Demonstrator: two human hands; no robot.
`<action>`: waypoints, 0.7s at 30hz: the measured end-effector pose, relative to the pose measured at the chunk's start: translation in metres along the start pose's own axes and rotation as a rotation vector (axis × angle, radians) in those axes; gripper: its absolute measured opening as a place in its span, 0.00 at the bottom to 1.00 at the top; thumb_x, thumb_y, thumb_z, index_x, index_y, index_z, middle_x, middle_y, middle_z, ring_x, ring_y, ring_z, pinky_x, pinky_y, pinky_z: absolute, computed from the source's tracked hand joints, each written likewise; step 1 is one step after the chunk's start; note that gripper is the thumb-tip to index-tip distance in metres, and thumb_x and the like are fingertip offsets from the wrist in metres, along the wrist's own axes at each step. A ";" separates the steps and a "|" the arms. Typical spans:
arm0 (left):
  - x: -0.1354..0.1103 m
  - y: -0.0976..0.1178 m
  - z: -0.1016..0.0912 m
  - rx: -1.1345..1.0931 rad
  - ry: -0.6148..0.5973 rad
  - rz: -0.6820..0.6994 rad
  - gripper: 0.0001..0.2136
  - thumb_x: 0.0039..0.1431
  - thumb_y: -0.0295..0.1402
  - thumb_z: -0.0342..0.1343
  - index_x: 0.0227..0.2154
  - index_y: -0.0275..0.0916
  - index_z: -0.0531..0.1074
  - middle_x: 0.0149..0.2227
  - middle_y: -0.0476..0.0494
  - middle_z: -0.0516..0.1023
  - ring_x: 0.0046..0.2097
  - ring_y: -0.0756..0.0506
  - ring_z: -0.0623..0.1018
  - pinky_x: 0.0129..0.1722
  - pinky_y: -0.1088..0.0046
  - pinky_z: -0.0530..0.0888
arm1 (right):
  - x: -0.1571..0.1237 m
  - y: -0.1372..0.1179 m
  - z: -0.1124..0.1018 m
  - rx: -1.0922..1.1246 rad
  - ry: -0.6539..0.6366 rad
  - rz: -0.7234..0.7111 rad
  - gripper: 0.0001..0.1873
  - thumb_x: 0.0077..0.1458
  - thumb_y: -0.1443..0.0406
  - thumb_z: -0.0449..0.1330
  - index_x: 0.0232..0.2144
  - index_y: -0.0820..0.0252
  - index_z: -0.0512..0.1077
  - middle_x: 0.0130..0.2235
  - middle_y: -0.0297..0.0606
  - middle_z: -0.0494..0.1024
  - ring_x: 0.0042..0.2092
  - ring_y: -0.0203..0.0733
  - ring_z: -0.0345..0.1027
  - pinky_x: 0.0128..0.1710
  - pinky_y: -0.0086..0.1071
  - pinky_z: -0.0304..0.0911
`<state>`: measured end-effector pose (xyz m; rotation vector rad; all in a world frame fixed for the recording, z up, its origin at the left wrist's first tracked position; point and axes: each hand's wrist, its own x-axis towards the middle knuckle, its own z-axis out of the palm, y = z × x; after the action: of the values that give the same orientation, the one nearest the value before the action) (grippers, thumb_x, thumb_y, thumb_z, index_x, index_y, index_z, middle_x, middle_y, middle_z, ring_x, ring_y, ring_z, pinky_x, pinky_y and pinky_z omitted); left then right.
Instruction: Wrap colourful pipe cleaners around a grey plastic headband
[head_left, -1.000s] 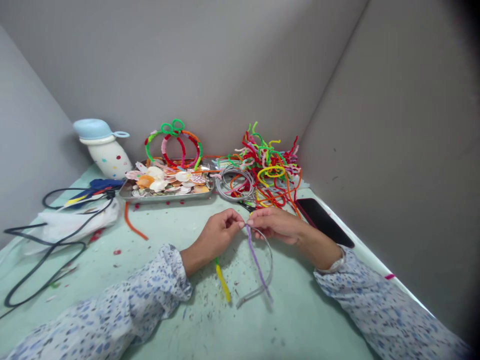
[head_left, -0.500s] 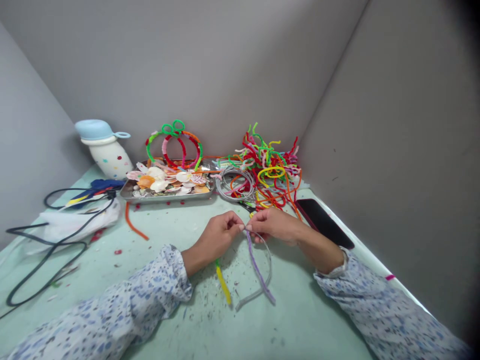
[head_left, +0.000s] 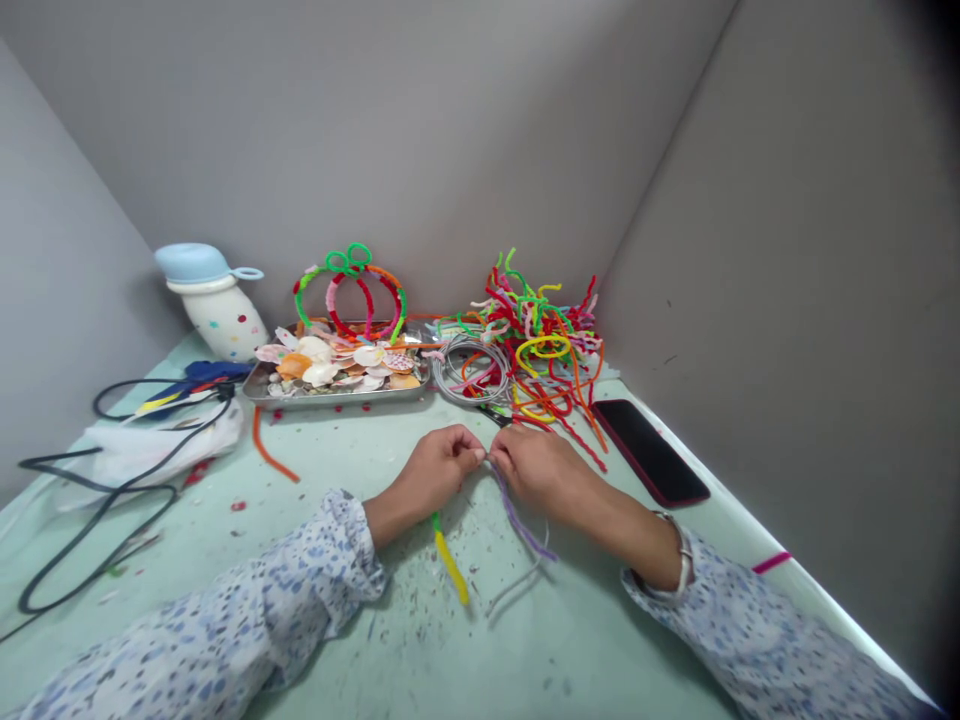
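Observation:
My left hand [head_left: 444, 462] and my right hand [head_left: 546, 468] meet over the middle of the table, their fingertips almost touching. The left one is closed in a pinch on a thin grey wire at the top end of a purple pipe cleaner [head_left: 517, 522]. With its back turned up, the right hand closes round the upper part of that pipe cleaner; its fingertips are partly hidden. Below it hangs the loose end of the grey wire [head_left: 514, 588], crossing the purple strand. A yellow and green pipe cleaner [head_left: 451, 568] sticks out from under my left hand.
Behind my hands are a metal tray [head_left: 337, 400] of seashells, a grey wire coil [head_left: 450, 385] and a heap of colourful pipe cleaners [head_left: 540, 315]. A phone [head_left: 651, 452] lies right. To the left are a bottle [head_left: 225, 320], a black cable [head_left: 112, 492] and an orange pipe cleaner [head_left: 271, 452].
My right hand has turned over, its back now upward, and come round the purple pipe cleaner. The purple strand and the wire's loose end have shifted slightly right. My left hand stays nearly still.

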<state>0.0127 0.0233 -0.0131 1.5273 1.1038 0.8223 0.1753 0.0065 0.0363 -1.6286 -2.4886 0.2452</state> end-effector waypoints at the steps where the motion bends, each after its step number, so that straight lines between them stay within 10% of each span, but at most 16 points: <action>1: 0.000 0.000 0.000 0.001 -0.004 -0.005 0.07 0.51 0.35 0.53 0.26 0.36 0.67 0.18 0.55 0.63 0.19 0.54 0.61 0.19 0.79 0.56 | 0.000 0.000 0.001 -0.018 0.001 -0.003 0.11 0.58 0.66 0.51 0.34 0.62 0.73 0.35 0.45 0.76 0.35 0.43 0.68 0.32 0.31 0.53; 9: 0.000 0.004 -0.001 0.008 -0.024 0.001 0.08 0.52 0.36 0.53 0.27 0.36 0.68 0.18 0.55 0.63 0.19 0.54 0.61 0.19 0.79 0.57 | 0.004 0.016 -0.004 0.134 -0.027 -0.104 0.08 0.55 0.67 0.56 0.31 0.59 0.75 0.30 0.37 0.78 0.31 0.37 0.68 0.30 0.28 0.53; 21: -0.003 0.006 0.000 0.018 -0.014 -0.005 0.07 0.52 0.35 0.53 0.27 0.36 0.68 0.18 0.55 0.63 0.20 0.54 0.61 0.19 0.79 0.56 | -0.001 0.005 -0.004 -0.208 0.022 -0.169 0.11 0.60 0.65 0.51 0.34 0.62 0.73 0.35 0.42 0.76 0.35 0.42 0.69 0.30 0.31 0.52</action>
<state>0.0136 0.0203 -0.0075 1.5422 1.1072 0.7998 0.1808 0.0073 0.0391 -1.4681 -2.6922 -0.0541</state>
